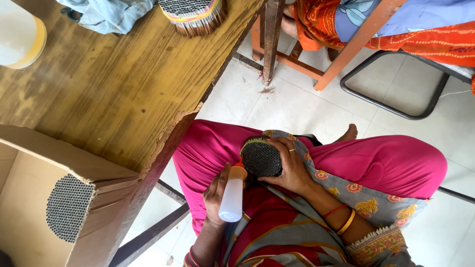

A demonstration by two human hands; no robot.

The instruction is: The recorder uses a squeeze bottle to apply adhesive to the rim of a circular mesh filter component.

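My left hand [213, 194] is shut on a white squeeze bottle [231, 197], whose orange nozzle touches the edge of a round bundle of thin sticks [260, 158]. My right hand [293, 168] grips that bundle from the side and holds it on my lap. The bundle's dark honeycomb end faces up at me. Pink cloth covers my knees beneath it, and red and yellow bangles sit on my right wrist.
A worn wooden table [123, 84] fills the left, with a chipped edge near my knee. A cardboard box [29, 198] on it holds another stick bundle [68, 207]. A third bundle [194, 15], a white container [17, 32] and blue cloth [111, 15] lie further back. Another person in orange sits on a chair [356, 39].
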